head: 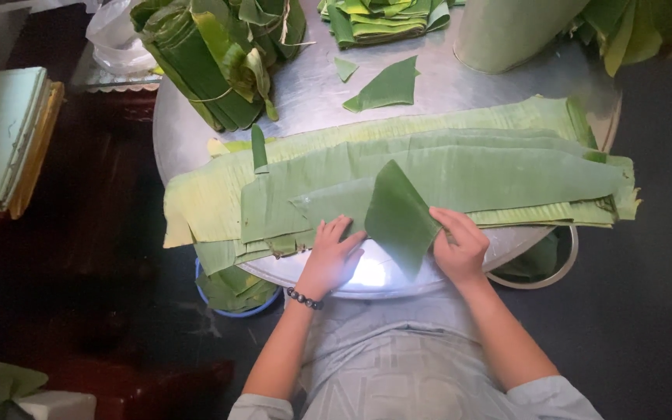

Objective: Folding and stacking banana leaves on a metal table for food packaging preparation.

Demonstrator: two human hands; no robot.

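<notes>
Folding step: left hand [330, 257] flat, pinning banana leaf [460, 175]; right hand [458, 245] pinching folded flap [400, 218]. Next likely needs a pressed crease.

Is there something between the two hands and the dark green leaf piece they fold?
Nothing visible. The left hand and right hand both touch the folded leaf piece directly, on the leaf stack.

You wore a pale grey top with short light sleeves, and a dark beaded bracelet [304, 299] circled your left wrist.
</notes>
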